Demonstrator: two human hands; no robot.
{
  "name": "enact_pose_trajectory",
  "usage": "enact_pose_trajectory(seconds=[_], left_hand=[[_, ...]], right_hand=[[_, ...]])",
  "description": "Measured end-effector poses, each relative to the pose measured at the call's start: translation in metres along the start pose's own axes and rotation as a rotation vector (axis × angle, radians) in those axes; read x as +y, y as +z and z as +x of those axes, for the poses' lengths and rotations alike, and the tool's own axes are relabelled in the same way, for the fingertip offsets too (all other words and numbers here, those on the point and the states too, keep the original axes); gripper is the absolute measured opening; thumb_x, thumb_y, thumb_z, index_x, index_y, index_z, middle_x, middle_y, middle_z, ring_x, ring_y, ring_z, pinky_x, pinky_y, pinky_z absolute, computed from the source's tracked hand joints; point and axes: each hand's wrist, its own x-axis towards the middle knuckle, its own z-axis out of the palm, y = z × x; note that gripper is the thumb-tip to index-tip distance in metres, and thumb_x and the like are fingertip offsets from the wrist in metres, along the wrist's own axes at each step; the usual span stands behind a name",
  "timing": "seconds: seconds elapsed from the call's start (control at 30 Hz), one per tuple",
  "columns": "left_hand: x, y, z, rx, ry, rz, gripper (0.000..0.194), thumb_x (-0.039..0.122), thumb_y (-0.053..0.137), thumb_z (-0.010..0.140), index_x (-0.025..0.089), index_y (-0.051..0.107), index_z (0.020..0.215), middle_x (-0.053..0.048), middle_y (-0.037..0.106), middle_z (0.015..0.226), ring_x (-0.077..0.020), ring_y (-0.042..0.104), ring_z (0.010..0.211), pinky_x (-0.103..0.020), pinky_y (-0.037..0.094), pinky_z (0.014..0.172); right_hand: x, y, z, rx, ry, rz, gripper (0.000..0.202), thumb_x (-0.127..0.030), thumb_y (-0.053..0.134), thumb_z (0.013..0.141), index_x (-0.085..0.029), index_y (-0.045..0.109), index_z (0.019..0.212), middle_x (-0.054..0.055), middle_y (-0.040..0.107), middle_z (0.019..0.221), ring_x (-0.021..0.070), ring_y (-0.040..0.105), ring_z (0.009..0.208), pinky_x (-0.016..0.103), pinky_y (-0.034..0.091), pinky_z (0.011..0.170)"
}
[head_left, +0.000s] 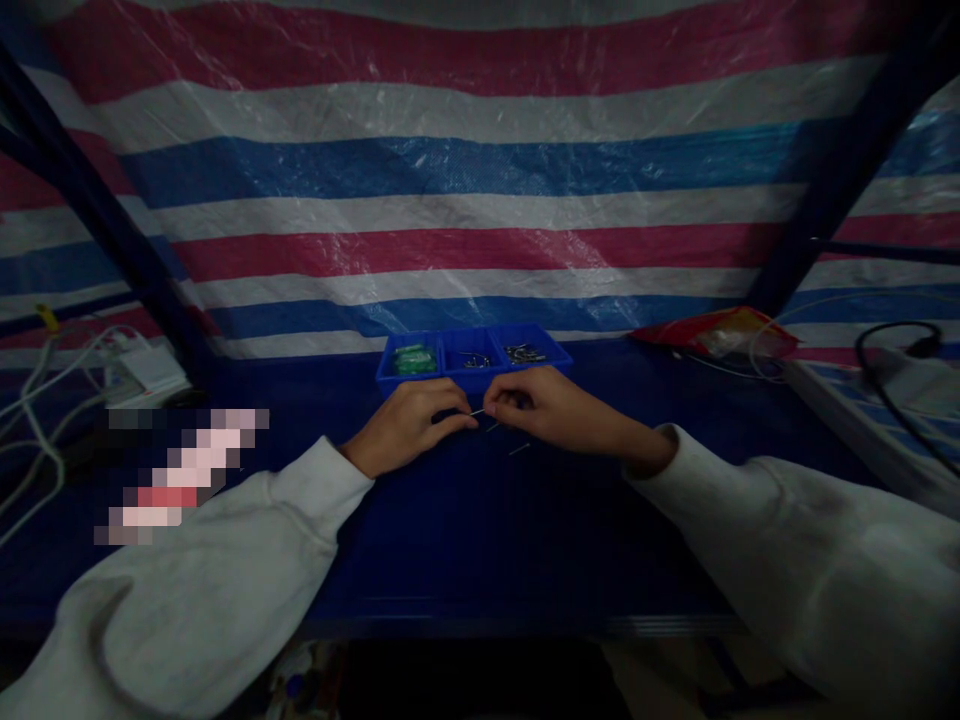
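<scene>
Thin metal pin (477, 411) pinched between left hand (409, 425) and right hand (536, 405)

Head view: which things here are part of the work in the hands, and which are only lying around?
In use: left hand, right hand, thin metal pin between them, blue parts tray, loose pins.
Lying about: red packet, black cable, white cables.

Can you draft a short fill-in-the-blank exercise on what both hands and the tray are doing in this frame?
1. The left hand and right hand pinch a thin metal pin ____ them.
2. The blue plastic tray behind the hands has ____ compartments.
3. Its left compartment holds ____ parts.
4. Both sleeves are ____.

Missing words: between; three; green; white
</scene>
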Motion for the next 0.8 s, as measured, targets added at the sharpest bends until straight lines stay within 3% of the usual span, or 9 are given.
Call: enact_pose_trajectory(seconds=[0.1, 0.23, 0.37, 0.47, 0.57, 0.67, 0.8], left_hand=[[-0.001, 0.001, -0.001, -0.010, -0.039, 0.029, 0.022, 0.035, 0.062, 0.093, 0.017, 0.070, 0.103, -0.006, 0.070, 0.101, -0.0178, 0.067, 0.093, -0.031, 0.052, 0.085], [0.000, 0.001, -0.001, -0.024, -0.095, 0.098, 0.044, 0.043, 0.064, 0.091, 0.019, 0.061, 0.127, -0.010, 0.066, 0.120, -0.0224, 0.063, 0.110, -0.038, 0.051, 0.097], [-0.001, 0.000, -0.002, -0.095, -0.075, 0.145, 0.036, 0.038, 0.060, 0.094, 0.020, 0.063, 0.124, -0.008, 0.063, 0.119, -0.0213, 0.063, 0.108, -0.038, 0.052, 0.096], [-0.002, 0.000, -0.003, -0.114, -0.076, 0.153, 0.031, 0.036, 0.058, 0.095, 0.021, 0.065, 0.121, -0.008, 0.062, 0.116, -0.0207, 0.062, 0.106, -0.038, 0.052, 0.094], [-0.003, 0.001, -0.003, -0.122, -0.077, 0.161, 0.029, 0.034, 0.056, 0.096, 0.021, 0.064, 0.121, -0.007, 0.062, 0.114, -0.0206, 0.062, 0.106, -0.037, 0.052, 0.093], [-0.005, 0.002, -0.004, -0.139, -0.071, 0.174, 0.028, 0.031, 0.055, 0.096, 0.020, 0.064, 0.120, -0.007, 0.063, 0.113, -0.0205, 0.061, 0.107, -0.036, 0.051, 0.094], [-0.005, 0.002, -0.004, -0.158, -0.068, 0.187, 0.026, 0.029, 0.055, 0.097, 0.019, 0.064, 0.119, -0.007, 0.064, 0.114, -0.0205, 0.061, 0.107, -0.035, 0.050, 0.094]], right_hand=[[-0.001, -0.011, -0.002, 0.088, -0.105, -0.224, 0.015, -0.020, 0.057, 0.088, -0.016, 0.071, 0.088, 0.003, 0.070, 0.080, 0.0142, 0.061, 0.071, 0.027, 0.042, 0.067], [0.012, -0.030, 0.000, 0.244, -0.043, -0.222, 0.016, -0.024, 0.058, 0.088, -0.016, 0.071, 0.091, 0.005, 0.072, 0.085, 0.0173, 0.064, 0.076, 0.029, 0.046, 0.072], [0.040, -0.042, 0.004, 0.438, 0.040, -0.324, 0.014, -0.027, 0.059, 0.089, -0.018, 0.070, 0.089, 0.007, 0.073, 0.089, 0.0211, 0.065, 0.080, 0.034, 0.047, 0.076], [0.059, -0.043, 0.007, 0.503, 0.088, -0.436, 0.015, -0.026, 0.061, 0.088, -0.016, 0.068, 0.096, 0.009, 0.072, 0.090, 0.0229, 0.065, 0.080, 0.037, 0.047, 0.076], [0.063, -0.040, 0.007, 0.504, 0.048, -0.522, 0.019, -0.026, 0.060, 0.088, -0.014, 0.067, 0.101, 0.011, 0.070, 0.095, 0.0246, 0.064, 0.084, 0.038, 0.047, 0.079], [0.052, -0.035, 0.006, 0.454, -0.038, -0.524, 0.019, -0.024, 0.056, 0.091, -0.013, 0.067, 0.101, 0.011, 0.069, 0.096, 0.0234, 0.063, 0.085, 0.037, 0.046, 0.080], [0.031, -0.019, 0.002, 0.209, -0.143, -0.490, 0.016, -0.023, 0.057, 0.092, -0.016, 0.068, 0.100, 0.008, 0.070, 0.096, 0.0207, 0.063, 0.085, 0.034, 0.045, 0.080]])
